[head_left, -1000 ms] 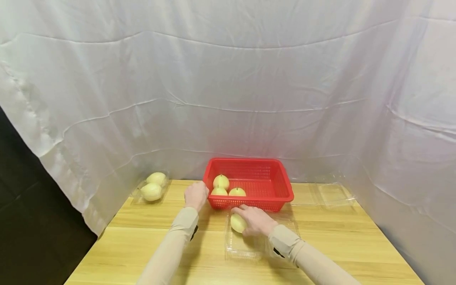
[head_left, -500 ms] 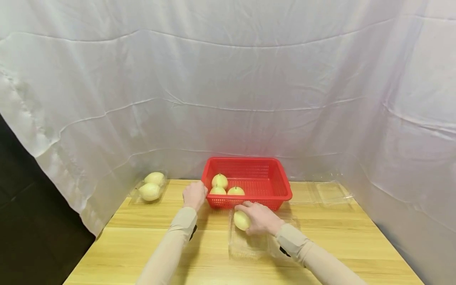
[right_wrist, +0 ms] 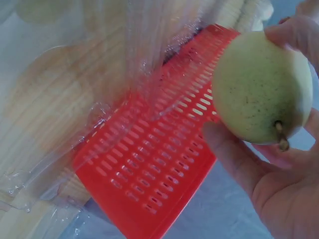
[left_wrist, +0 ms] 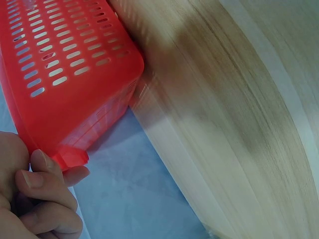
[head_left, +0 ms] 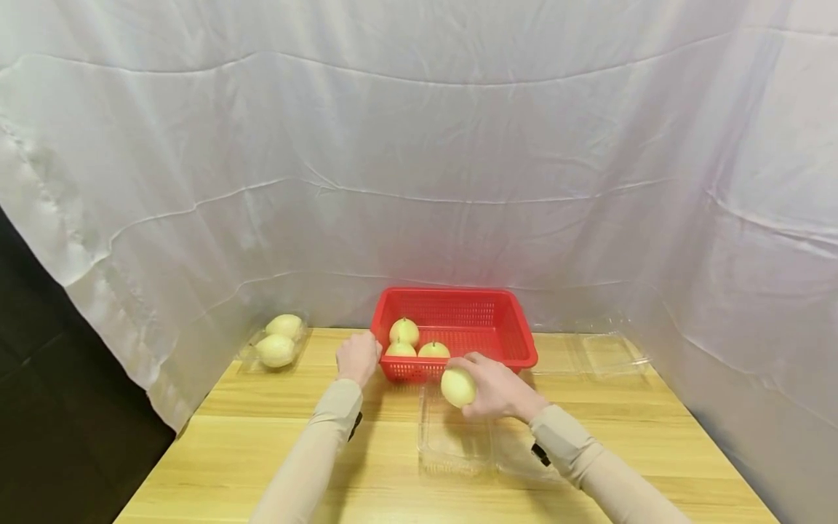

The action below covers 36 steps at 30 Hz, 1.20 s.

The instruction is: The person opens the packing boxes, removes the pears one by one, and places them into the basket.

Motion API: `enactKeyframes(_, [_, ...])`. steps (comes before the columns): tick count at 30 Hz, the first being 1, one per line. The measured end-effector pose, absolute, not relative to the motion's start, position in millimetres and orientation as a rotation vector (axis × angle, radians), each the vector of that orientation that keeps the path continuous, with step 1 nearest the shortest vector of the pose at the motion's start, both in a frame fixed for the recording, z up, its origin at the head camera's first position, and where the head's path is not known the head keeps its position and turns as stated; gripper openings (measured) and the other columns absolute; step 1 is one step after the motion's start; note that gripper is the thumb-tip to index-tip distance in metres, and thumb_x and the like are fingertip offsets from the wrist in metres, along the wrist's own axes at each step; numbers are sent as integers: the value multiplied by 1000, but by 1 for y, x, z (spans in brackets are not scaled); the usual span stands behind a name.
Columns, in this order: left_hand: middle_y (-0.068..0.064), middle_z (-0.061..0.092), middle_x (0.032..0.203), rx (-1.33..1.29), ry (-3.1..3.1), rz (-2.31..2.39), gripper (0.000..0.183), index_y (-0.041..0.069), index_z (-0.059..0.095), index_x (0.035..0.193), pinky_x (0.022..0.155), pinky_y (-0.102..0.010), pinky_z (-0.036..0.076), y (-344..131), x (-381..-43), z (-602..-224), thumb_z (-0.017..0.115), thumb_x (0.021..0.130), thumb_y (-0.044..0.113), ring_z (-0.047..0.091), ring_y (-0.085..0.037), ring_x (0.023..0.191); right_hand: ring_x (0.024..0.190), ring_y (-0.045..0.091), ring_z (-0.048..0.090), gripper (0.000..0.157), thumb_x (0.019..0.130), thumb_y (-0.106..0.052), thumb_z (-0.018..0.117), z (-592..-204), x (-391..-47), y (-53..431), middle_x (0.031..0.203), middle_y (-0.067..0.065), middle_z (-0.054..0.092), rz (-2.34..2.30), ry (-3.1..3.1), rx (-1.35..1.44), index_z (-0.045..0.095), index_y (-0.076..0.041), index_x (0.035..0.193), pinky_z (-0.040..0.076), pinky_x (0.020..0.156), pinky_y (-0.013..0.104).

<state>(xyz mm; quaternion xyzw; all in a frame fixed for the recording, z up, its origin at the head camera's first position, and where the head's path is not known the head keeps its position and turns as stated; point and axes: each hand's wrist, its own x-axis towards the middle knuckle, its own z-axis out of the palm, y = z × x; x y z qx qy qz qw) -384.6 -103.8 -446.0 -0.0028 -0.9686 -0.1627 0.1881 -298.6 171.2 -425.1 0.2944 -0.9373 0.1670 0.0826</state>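
My right hand (head_left: 497,389) grips a round yellow-green pear (head_left: 457,387), its short stem showing in the right wrist view. Below the pear an opened clear plastic clamshell box (head_left: 455,464) lies on the table, close in front of a red perforated basket (head_left: 524,331). At the basket's left front corner, my left hand (head_left: 358,358) holds the rim with curled fingers (left_wrist: 47,186). Inside the basket, several-holed walls surround three pears, with one pear (head_left: 434,351) near the front wall and another pear (head_left: 404,332) behind.
Two pears (head_left: 276,351) sit in a clear plastic box (head_left: 252,362) at the back left. Another clear plastic box (head_left: 612,356) lies at the back right. A pale curtain (head_left: 458,160) hangs behind the wooden table (head_left: 262,451).
My right hand has lifted the pear from over the clear box and moved it up and to the right. The left hand stays at the basket's rim.
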Motion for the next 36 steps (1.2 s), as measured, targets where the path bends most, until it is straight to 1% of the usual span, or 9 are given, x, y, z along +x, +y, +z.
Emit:
enactKeyframes(5, [-10,61,63,-3,-2727,-448,23,9,59,65,50,-46,50,-103,-383,-446,58,87,15,64,-33,61,94,16,56,74,63,-25,84,-421,-303,175,115,1,55,627,-2746,839,58,-21,131,51,73,35])
enactKeyframes(10, [-11,62,63,-5,-2726,-445,25,10,59,62,49,-46,50,-102,-382,-446,57,86,15,64,-34,61,99,16,57,72,62,-26,84,-414,-313,179,118,-2,57,689,-2702,787,57,-22,129,51,78,37])
enactKeyframes(14, [-12,64,64,-15,-2724,-440,24,9,60,63,49,-46,50,-103,-381,-445,59,87,15,65,-35,62,96,16,58,72,62,-24,86,-408,-327,182,114,-2,62,710,-2678,737,55,-21,127,50,80,39])
enactKeyframes(17, [-13,65,66,-17,-2726,-440,24,9,61,65,49,-46,50,-103,-381,-445,59,87,16,66,-35,64,93,17,60,70,62,-22,87,-406,-337,185,111,-1,65,743,-2657,699,56,-19,125,50,80,41])
enactKeyframes(20, [-13,65,67,-14,-2715,-444,23,8,61,66,50,-46,50,-104,-382,-446,59,87,16,66,-36,64,93,18,62,67,64,-24,86,-405,-346,187,113,-1,66,773,-2654,636,59,-20,125,51,81,43])
enactKeyframes(25, [-14,65,66,-10,-2701,-459,23,8,60,65,50,-47,51,-103,-381,-446,60,86,15,66,-37,64,91,19,63,62,67,-32,84,-407,-359,189,113,-1,68,780,-2699,518,61,-23,124,52,78,42])
enactKeyframes(29, [-15,66,67,-7,-2697,-466,23,8,60,65,50,-47,51,-102,-380,-446,60,87,16,66,-37,65,92,23,61,63,68,-34,83,-407,-370,188,112,3,68,776,-2745,452,62,-19,125,51,77,43])
enactKeyframes(33, [-15,65,67,-5,-2694,-462,23,8,60,66,50,-47,50,-102,-381,-446,60,87,16,66,-37,64,97,25,58,65,68,-35,81,-407,-380,185,112,7,65,758,-2814,389,62,-16,127,50,80,44])
enactKeyframes(36, [-15,65,67,1,-2701,-469,22,7,61,66,49,-47,50,-103,-381,-446,60,87,16,66,-36,64,94,24,57,63,67,-34,81,-409,-386,182,108,7,65,778,-2862,342,61,-16,124,49,77,41])
